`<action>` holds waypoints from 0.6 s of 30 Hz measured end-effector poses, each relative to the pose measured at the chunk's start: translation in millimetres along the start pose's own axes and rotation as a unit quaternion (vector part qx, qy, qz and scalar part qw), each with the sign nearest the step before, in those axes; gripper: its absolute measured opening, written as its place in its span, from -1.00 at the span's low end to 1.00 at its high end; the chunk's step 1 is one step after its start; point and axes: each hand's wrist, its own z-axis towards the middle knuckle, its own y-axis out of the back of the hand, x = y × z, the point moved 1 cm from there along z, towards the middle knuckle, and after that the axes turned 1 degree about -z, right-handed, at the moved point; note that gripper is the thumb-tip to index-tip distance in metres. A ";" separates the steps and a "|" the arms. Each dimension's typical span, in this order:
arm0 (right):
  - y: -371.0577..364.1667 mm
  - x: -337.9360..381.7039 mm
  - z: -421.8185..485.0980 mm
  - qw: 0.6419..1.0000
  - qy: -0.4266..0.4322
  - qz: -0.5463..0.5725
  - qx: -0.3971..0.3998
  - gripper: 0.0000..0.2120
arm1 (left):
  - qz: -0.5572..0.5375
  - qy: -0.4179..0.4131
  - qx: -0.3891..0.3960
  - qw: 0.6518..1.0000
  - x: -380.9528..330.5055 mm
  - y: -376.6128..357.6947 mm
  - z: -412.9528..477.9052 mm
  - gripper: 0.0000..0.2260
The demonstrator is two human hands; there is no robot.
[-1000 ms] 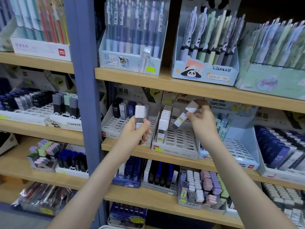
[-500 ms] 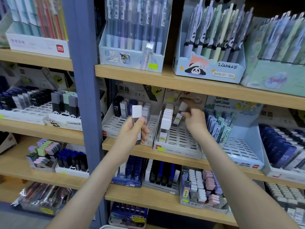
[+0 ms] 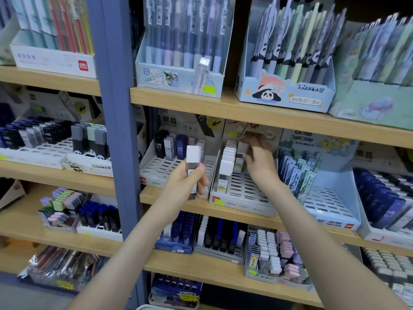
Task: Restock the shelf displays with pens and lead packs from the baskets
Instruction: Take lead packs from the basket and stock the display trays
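Lead pack (image 3: 193,154) with a white cap stands upright in the left hand (image 3: 186,183), whose fingers and thumb curl round its clear body. It is just left of the white slotted tray (image 3: 245,193), much as it was half a second ago. Over that tray's back rows, the right hand (image 3: 260,163) pinches a second lead pack (image 3: 242,149) near its cap. Earlier that pack was tilted and raised; now it is upright and lower, beside the tray's column of white-capped packs (image 3: 226,166).
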 end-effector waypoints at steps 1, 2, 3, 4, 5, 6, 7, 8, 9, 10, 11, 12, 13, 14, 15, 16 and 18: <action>0.5 -0.2 0.7 1.000 0.009 -0.014 -0.003 -0.63 | -0.001 -0.002 0.004 1.000 -0.5 -0.7 -0.8 -0.91; 0.7 -1.4 1.7 1.000 0.012 -0.025 -0.002 -0.62 | -0.002 -0.004 0.008 1.000 -1.1 -1.9 -1.5 -0.91; 0.3 -2.6 2.4 0.999 0.009 -0.035 0.003 -0.62 | -0.002 -0.005 0.013 1.000 -1.7 -3.2 -2.2 -0.92; -0.4 -4.0 2.4 0.999 0.006 -0.043 0.009 -0.63 | 0.000 -0.004 0.018 1.000 -2.3 -4.6 -2.8 -0.92; -1.3 -4.9 1.7 0.999 0.002 -0.047 0.018 -0.63 | 0.002 -0.003 0.022 1.000 -2.6 -5.8 -3.3 -0.92; -2.1 -6.1 0.6 0.999 0.000 -0.047 0.026 -0.63 | 0.002 -0.001 0.025 1.000 -2.6 -6.8 -3.6 -0.92; -2.7 -7.4 -0.9 0.999 -0.001 -0.042 0.033 -0.63 | 0.002 0.000 0.027 1.000 -2.3 -7.7 -3.9 -0.92; -3.1 -8.5 -2.6 0.999 0.000 -0.034 0.038 -0.62 | 0.001 0.000 0.030 1.000 -2.4 -8.6 -4.2 -0.92; -2.5 -8.6 -4.9 0.999 0.002 -0.027 0.041 -0.61 | 0.000 0.001 0.034 0.999 -2.4 -9.2 -4.7 -0.92; -1.2 -7.8 -7.6 0.999 0.004 -0.022 0.038 -0.61 | -0.002 0.002 0.040 0.999 -2.6 -9.8 -5.3 -0.92; 1.5 -5.6 -11.0 1.000 0.006 -0.018 0.025 -0.63 | -0.008 0.004 0.049 0.999 -2.6 -10.0 -5.9 -0.92; 5.1 -2.7 -14.9 1.000 0.008 -0.008 -0.004 -0.67 | -0.016 0.008 0.061 0.998 -3.0 -10.3 -6.7 -0.92; 10.3 1.6 -19.9 0.999 0.010 0.014 -0.046 -0.72 | -0.022 0.014 0.074 0.997 -3.5 -10.4 -7.6 -0.91; 16.8 7.4 -26.7 0.994 0.014 0.056 -0.087 -0.78 | -0.026 0.021 0.089 0.996 -4.3 -10.3 -8.3 -0.88; 24.1 14.7 -35.3 0.987 0.023 0.116 -0.112 -0.82 | -0.029 0.027 0.104 0.994 -5.1 -10.6 -8.7 -0.86; 31.7 23.3 -44.6 0.977 0.038 0.182 -0.108 -0.85 | -0.030 0.031 0.124 0.991 -6.1 -11.6 -9.0 -0.84; 42.6 41.4 -62.4 0.964 0.076 0.256 -0.016 -0.88 | -0.029 0.035 0.169 0.985 -9.1 -15.5 -9.5 -0.82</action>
